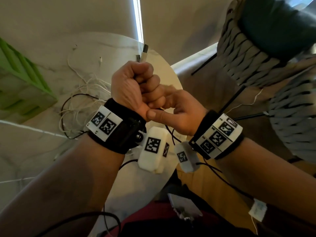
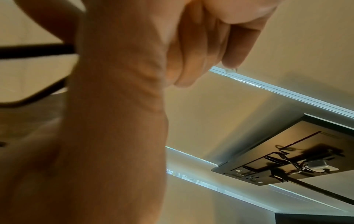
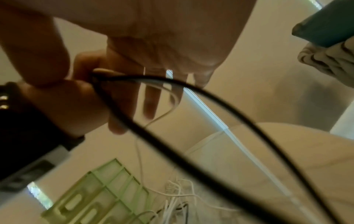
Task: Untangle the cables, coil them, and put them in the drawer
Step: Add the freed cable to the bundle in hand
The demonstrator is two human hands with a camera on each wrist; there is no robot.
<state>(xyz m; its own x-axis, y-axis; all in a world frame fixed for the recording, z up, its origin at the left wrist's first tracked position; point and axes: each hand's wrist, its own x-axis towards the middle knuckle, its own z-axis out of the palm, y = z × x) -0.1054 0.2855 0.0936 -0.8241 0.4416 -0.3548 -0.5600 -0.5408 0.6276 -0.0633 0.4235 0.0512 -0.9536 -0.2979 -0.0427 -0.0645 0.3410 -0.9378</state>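
My left hand (image 1: 135, 86) is a raised fist over the table's right edge. It grips a black cable, and two plug ends (image 1: 145, 53) stick out of the top of the fist. Just beneath it, my right hand (image 1: 179, 108) pinches the same black cable (image 3: 191, 91) between thumb and fingers, the thumb tip against the left palm's heel. The cable hangs down in a loop (image 1: 172, 137) between my wrists. A tangle of white cables (image 1: 85, 89) with a thin black one lies on the table. The green drawer unit (image 1: 20, 79) stands at the left.
The round marble table (image 1: 42, 159) ends just right of my hands. A woven grey chair (image 1: 253, 57) with a dark cushion stands to the right on black legs. One white cable (image 1: 248, 103) trails off towards the chair.
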